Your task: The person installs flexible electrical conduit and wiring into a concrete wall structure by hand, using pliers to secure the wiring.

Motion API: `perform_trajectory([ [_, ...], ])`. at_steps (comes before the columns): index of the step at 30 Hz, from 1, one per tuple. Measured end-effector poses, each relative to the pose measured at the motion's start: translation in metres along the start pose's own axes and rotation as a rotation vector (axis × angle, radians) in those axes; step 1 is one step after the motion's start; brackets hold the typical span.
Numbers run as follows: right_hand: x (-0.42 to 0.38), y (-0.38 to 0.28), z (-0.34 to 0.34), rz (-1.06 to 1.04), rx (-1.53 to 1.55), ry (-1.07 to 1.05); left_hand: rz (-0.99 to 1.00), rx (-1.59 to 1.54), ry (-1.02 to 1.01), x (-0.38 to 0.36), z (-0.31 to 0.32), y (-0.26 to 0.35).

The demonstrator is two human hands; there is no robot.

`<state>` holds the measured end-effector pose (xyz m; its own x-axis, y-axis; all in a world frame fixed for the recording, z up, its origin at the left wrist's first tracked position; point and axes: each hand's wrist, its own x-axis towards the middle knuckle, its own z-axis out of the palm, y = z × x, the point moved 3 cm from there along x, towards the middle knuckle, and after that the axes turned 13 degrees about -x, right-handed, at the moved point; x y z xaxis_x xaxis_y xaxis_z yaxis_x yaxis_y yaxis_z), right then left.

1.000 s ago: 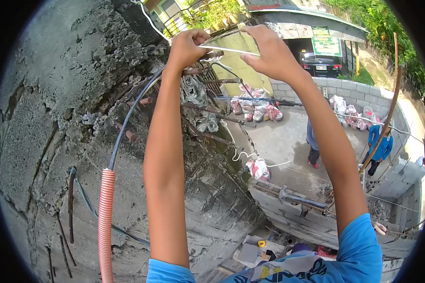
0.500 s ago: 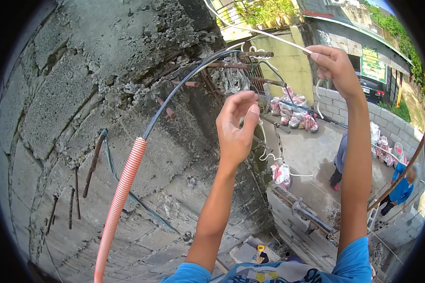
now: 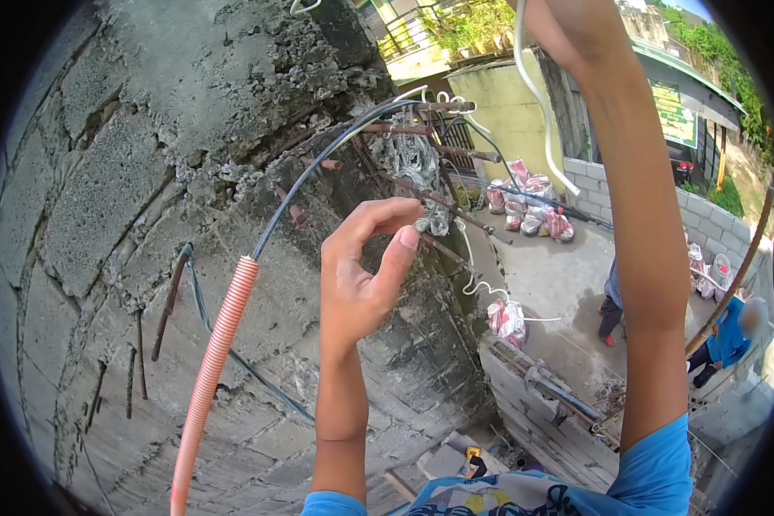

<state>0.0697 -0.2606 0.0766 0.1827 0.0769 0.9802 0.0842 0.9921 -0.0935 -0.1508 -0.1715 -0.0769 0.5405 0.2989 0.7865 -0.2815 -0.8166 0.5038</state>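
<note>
My left hand (image 3: 361,267) is raised in the middle of the view, thumb and fingers curved with a gap between them and nothing in it. Beyond it, dark and white wires (image 3: 318,159) run out of an orange corrugated conduit (image 3: 215,361) and arch to the rusty rebar ends (image 3: 443,107). My right hand (image 3: 568,26) reaches up to the top edge, its fingers mostly cut off by the frame. A white wire (image 3: 529,82) hangs down beside that hand; the grip on it is out of sight.
A rough concrete block wall (image 3: 112,198) with rebar stubs fills the left. Lower right, a block wall (image 3: 550,404) edges the ground below, where filled bags (image 3: 533,206) lie. A person in blue (image 3: 729,335) and another, partly hidden, are down there. A yellow tool (image 3: 473,456) lies below.
My right hand has moved up and toward the left, partly out of frame, and the white wire now hangs beside it. My left hand has shifted left and slightly down.
</note>
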Motion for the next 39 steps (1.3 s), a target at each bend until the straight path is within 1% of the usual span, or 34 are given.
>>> perform_trajectory([
  [2, 0.001, 0.002, 0.006, 0.043, 0.104, 0.196, -0.147, -0.026, -0.114, -0.014, -0.005, -0.004],
  [3, 0.003, 0.004, 0.016, 0.061, 0.171, 0.238, -0.210, -0.035, -0.132, -0.025, -0.012, -0.015],
  [4, 0.004, 0.005, 0.025, 0.076, 0.239, 0.281, -0.231, -0.065, -0.012, -0.037, -0.021, -0.027],
  [6, 0.007, 0.010, 0.045, 0.088, 0.371, 0.266, -0.240, -0.119, 0.236, -0.054, -0.042, -0.048],
  [8, 0.000, 0.011, 0.080, -0.034, 0.433, 0.082, -0.224, -0.196, 0.475, -0.065, -0.065, -0.065],
  [10, 0.005, 0.022, 0.117, -0.026, 0.416, 0.015, -0.078, -0.131, 0.576, -0.061, -0.077, -0.072],
  [11, 0.002, 0.026, 0.134, 0.072, 0.366, -0.057, -0.005, -0.101, 0.619, -0.057, -0.082, -0.072],
  [12, 0.005, 0.037, 0.149, 0.076, 0.294, -0.073, 0.017, -0.044, 0.631, -0.054, -0.087, -0.070],
  [13, 0.010, 0.049, 0.164, 0.078, 0.221, -0.087, 0.048, 0.022, 0.662, -0.053, -0.091, -0.065],
  [15, 0.013, 0.065, 0.192, -0.012, 0.062, -0.088, 0.109, 0.154, 0.717, -0.050, -0.097, -0.052],
  [16, 0.009, 0.069, 0.204, -0.060, -0.047, -0.107, 0.070, 0.151, 0.721, -0.052, -0.107, -0.056],
  [18, -0.001, 0.076, 0.221, -0.150, -0.272, -0.143, 0.103, 0.283, 0.750, -0.058, -0.122, -0.056],
  [19, -0.006, 0.081, 0.226, -0.116, -0.327, -0.177, 0.118, 0.347, 0.759, -0.062, -0.127, -0.055],
  [20, -0.012, 0.086, 0.230, -0.082, -0.382, -0.213, 0.077, 0.281, 0.752, -0.067, -0.134, -0.056],
  [22, -0.016, 0.090, 0.232, -0.032, -0.460, -0.293, 0.006, 0.574, 0.762, -0.079, -0.144, -0.060],
  [23, -0.016, 0.090, 0.231, -0.035, -0.468, -0.365, -0.029, 0.720, 0.766, -0.085, -0.149, -0.060],
  [24, -0.015, 0.090, 0.230, -0.040, -0.477, -0.434, -0.054, 0.829, 0.713, -0.087, -0.148, -0.053],
  [25, -0.015, 0.089, 0.229, -0.045, -0.486, -0.502, -0.047, 0.832, 0.715, -0.088, -0.146, -0.048],
  [27, -0.027, 0.094, 0.229, 0.027, -0.518, -0.601, -0.038, 0.839, 0.717, -0.087, -0.138, -0.034],
  [30, -0.047, 0.108, 0.227, 0.162, -0.485, -0.715, 0.110, 0.420, 0.560, -0.065, -0.129, -0.031],
  [31, -0.054, 0.114, 0.225, 0.210, -0.461, -0.747, 0.112, 0.382, 0.491, -0.060, -0.130, -0.033],
  [33, -0.062, 0.120, 0.220, 0.196, -0.516, -0.748, 0.124, 0.304, 0.349, -0.049, -0.132, -0.039],
  [34, -0.066, 0.122, 0.216, 0.187, -0.566, -0.760, 0.210, 0.208, 0.396, -0.045, -0.130, -0.048],
  [35, -0.073, 0.124, 0.208, 0.187, -0.624, -0.768, 0.152, 0.285, 0.395, -0.047, -0.134, -0.058],
  [36, -0.081, 0.120, 0.205, 0.105, -0.687, -0.736, 0.094, 0.349, 0.381, -0.049, -0.141, -0.069],
  [37, -0.088, 0.118, 0.205, -0.003, -0.821, -0.706, 0.039, 0.397, 0.352, -0.045, -0.141, -0.080],
  [38, -0.096, 0.106, 0.203, -0.048, -0.993, -0.678, 0.003, 0.226, 0.432, -0.041, -0.131, -0.076],
  [39, -0.102, 0.089, 0.198, -0.047, -1.089, -0.693, -0.064, 0.238, 0.496, -0.046, -0.140, -0.090],
])
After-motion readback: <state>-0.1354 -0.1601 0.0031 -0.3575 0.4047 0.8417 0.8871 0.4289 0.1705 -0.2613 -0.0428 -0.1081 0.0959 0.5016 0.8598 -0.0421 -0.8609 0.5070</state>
